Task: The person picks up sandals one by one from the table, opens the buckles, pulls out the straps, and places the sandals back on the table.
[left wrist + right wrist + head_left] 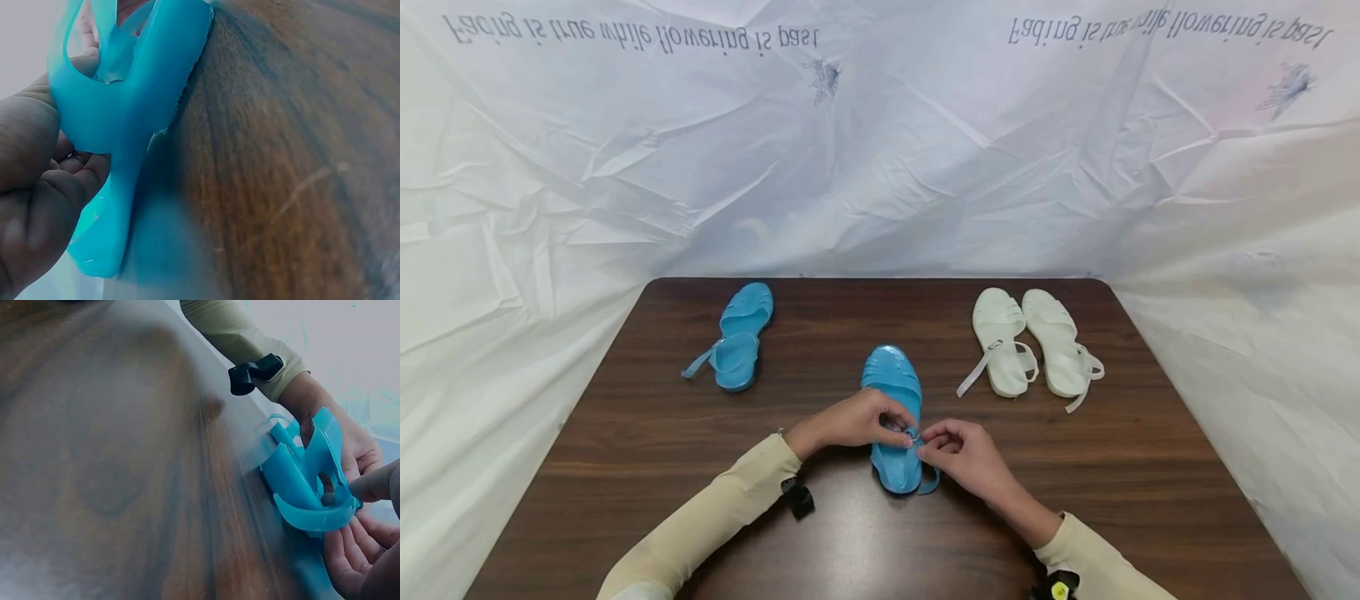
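Note:
A blue jelly sandal (891,367) lies sole down at the middle of the table, toe pointing away from me. My left hand (868,419) reaches over it from the left and holds its ankle strap close to the small metal buckle (913,435). From the right, my right hand (967,457) pinches the strap beside that buckle. A loop of the strap (315,515) bulges out below the right fingers in the right wrist view. In the left wrist view, the thumb and fingers of the left hand are around the sandal's side (94,122).
Another blue sandal (747,308) lies at the back left, its strap end sticking out leftward. Two white sandals (996,308) stand side by side at the back right, straps loose. The dark wooden table (820,308) meets a white printed sheet (880,167) behind.

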Tool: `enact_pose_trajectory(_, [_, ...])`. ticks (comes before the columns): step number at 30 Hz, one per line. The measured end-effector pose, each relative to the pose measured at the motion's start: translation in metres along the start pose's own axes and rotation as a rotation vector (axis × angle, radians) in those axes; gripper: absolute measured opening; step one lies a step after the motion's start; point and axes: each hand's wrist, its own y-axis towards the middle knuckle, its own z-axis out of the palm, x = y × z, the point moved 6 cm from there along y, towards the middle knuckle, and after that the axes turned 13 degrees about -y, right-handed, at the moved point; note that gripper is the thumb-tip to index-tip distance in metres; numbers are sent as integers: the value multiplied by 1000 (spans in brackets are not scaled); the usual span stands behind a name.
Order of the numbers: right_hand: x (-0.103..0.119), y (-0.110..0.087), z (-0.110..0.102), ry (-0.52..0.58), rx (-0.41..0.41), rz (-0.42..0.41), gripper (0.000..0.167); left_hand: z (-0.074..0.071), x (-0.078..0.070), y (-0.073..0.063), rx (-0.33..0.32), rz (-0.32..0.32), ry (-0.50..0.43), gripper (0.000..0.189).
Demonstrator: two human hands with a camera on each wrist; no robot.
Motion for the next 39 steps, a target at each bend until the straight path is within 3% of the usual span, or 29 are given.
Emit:
enact_pose_trajectory(3, [-2,-3,-1,-9,-4,9,19,0,1,-1,-1,1,5,23])
enact_pose_trajectory(13, [4,0,-4,-80,-114,-79,9,1,1,1,-11,21,-4,24])
enact_pose_trajectory(17, [7,2,-3,-68,-107,-91,12,1,0,1,0,22,-4,24])
enact_pose_trajectory(25, [1,-4,-2,-45,-30,-27,20,0,0,-2,0,25,14,24])
enact_pose_trajectory(33, [4,-5,-5,-98,-95,-54,6,-1,0,-3,-10,13,6,23])
enact_pose_trajectory(39, [8,0,-3,-68,-93,-42,7,1,-3,-2,-1,20,3,21])
